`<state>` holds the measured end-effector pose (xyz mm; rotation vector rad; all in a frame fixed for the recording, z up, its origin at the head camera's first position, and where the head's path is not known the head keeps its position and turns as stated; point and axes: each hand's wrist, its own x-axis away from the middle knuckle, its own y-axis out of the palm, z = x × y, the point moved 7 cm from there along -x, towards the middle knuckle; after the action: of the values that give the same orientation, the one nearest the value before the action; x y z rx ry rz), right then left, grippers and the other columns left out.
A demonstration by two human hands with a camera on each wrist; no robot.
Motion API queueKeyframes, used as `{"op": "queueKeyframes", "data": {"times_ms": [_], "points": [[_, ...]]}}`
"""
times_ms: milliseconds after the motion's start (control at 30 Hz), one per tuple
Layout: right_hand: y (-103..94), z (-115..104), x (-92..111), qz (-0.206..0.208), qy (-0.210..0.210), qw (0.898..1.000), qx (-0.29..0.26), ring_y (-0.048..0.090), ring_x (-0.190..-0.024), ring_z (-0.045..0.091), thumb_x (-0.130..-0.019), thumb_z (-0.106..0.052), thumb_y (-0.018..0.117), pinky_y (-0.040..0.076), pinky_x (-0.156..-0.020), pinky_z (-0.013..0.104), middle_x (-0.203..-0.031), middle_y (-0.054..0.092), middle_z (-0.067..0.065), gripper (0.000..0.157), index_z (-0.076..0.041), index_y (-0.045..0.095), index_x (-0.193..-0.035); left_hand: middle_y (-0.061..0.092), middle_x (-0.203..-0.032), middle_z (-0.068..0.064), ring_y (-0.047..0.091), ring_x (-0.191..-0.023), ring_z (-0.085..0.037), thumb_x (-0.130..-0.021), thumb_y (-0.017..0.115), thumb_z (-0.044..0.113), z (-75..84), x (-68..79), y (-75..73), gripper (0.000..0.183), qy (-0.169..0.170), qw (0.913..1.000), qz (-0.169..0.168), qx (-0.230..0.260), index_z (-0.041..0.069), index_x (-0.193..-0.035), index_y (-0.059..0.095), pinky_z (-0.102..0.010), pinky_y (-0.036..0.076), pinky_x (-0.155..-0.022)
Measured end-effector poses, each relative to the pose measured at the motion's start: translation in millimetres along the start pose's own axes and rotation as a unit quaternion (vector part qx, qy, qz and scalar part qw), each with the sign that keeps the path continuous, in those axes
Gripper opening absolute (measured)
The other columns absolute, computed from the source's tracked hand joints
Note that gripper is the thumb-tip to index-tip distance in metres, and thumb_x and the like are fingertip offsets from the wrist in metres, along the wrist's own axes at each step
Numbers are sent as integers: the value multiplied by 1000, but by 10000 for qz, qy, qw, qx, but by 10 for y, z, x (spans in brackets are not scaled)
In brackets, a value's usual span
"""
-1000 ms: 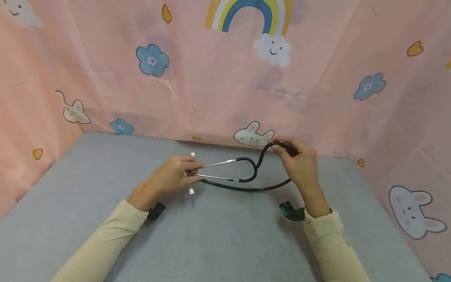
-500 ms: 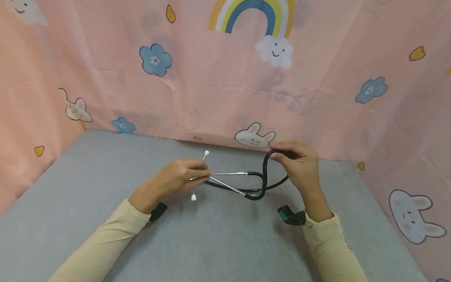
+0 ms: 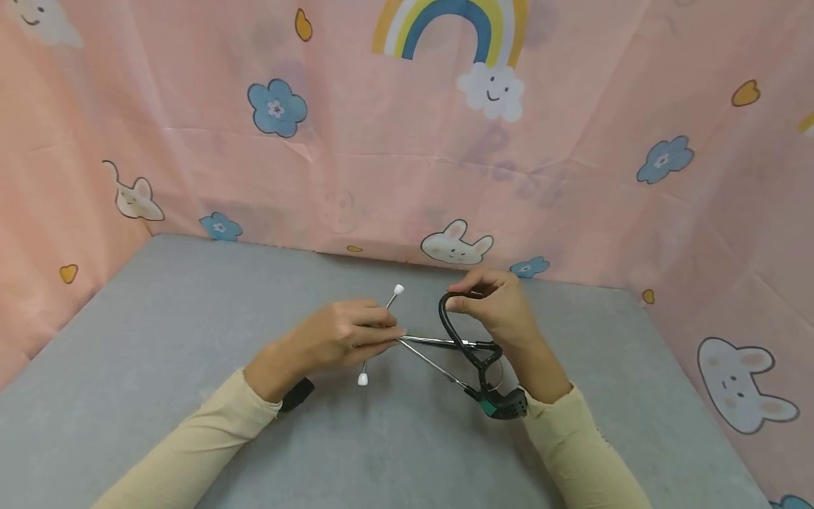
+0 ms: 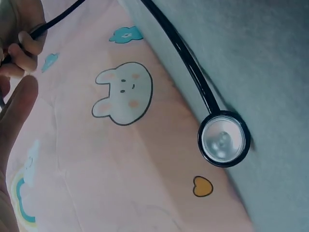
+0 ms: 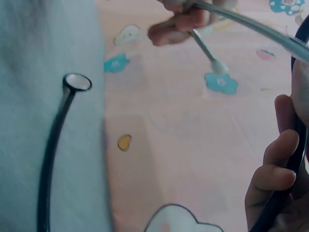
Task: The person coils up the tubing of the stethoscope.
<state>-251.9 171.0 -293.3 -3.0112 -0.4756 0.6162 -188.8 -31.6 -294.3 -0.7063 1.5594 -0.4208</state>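
Note:
A stethoscope with black tubing [image 3: 453, 332] is held up between the two hands over the table. My left hand [image 3: 346, 332] pinches its metal ear tubes [image 3: 434, 363] near where they cross; a white ear tip [image 3: 398, 290] sticks out above the fingers and another [image 3: 363, 379] below. To the right, my right hand [image 3: 502, 311] has its fingers curled round the black tubing, which bends in a loop and drops to the fork. The round chest piece [image 4: 223, 139] hangs at the tube's end close over the grey surface in the left wrist view, hidden in the head view.
A grey tabletop [image 3: 356, 445] lies beneath both hands. Behind it and at the sides hangs a pink cloth [image 3: 381, 177] printed with rabbits, flowers and a rainbow. A black wrist camera [image 3: 506, 405] sits under the right wrist, overlapping the stethoscope's fork.
My right hand has moved left and down toward the left hand. The left hand has shifted right, and the ear tubes have turned, their forked end swinging lower.

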Motion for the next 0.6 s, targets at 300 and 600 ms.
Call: {"op": "queueKeyframes", "data": {"times_ms": [300,600], "points": [[287,171,-4,-315,622,9968,395,50,-56,1,-77,-27,83,40,-52,16,-76,69,-14,10,-29,75,-82,71,-90,-1,63,-79,-12,-80,80,4,79,-26,5,20,44,9995,292,-133,5,-100,79,-17,53,-70],[700,299,130,-677,1547,9705,-1724,45,-61,4,-86,-34,76,36,-57,17,-72,61,-12,16,-23,68,-77,67,-85,-8,56,-65,-11,-98,60,13,49,-70,-130,23,-319,9929,1135,-155,-1,-95,79,-16,46,-55]]}}
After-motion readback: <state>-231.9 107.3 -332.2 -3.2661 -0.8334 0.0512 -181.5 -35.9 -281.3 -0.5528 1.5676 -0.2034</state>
